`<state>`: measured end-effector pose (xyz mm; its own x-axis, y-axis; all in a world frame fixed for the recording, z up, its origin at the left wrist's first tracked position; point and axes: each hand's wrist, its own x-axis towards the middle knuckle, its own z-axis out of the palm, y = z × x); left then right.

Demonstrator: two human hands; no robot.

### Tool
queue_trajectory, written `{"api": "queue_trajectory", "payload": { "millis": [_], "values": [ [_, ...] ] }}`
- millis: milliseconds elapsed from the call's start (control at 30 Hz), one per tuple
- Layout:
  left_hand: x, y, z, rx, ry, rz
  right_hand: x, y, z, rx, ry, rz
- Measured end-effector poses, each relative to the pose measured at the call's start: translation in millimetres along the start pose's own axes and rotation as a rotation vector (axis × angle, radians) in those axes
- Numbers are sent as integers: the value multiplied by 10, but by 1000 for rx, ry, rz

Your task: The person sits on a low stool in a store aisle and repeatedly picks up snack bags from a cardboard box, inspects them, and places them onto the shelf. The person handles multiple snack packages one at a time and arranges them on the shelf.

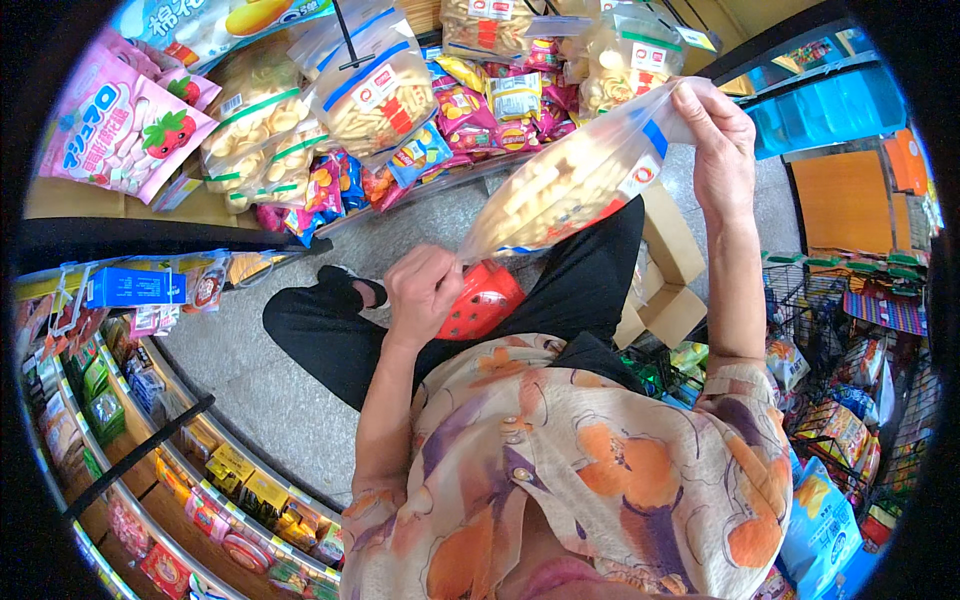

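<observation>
A clear plastic bag of pale stick-shaped snacks (559, 184) is stretched at a slant between my two hands, above my lap. My left hand (426, 294) is closed on its lower left end. The upper right end, past a blue strip, is pinched in my right hand (712, 131). Behind the lower left of the bag shows a red plastic stool seat with holes (484, 304). Similar bags of snack sticks (379, 97) hang at the display in front of me, beside bags of round snacks (259, 124) with green strips.
Small colourful snack packets (480, 112) fill a bin ahead. A pink marshmallow bag (124, 120) lies at upper left. Stocked shelves (225, 517) curve along the lower left. An open cardboard box (671, 255) stands on the floor at right, near black wire baskets (825, 420) of packaged goods.
</observation>
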<state>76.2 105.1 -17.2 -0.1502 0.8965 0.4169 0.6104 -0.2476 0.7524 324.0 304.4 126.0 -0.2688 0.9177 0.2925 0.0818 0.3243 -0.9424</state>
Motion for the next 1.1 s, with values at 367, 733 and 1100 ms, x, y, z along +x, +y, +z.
{"api": "queue_trajectory", "payload": {
  "millis": [367,733,1100],
  "values": [
    [-181,-199,-129,110,-46,-32,-142,54,210,8,-137,48],
    [403,324,134,26,138,64,-230,-110,536,-18,-377,21],
    [188,121,189,-144,-76,-151,-204,20,663,-340,-448,-402]
  ]
}}
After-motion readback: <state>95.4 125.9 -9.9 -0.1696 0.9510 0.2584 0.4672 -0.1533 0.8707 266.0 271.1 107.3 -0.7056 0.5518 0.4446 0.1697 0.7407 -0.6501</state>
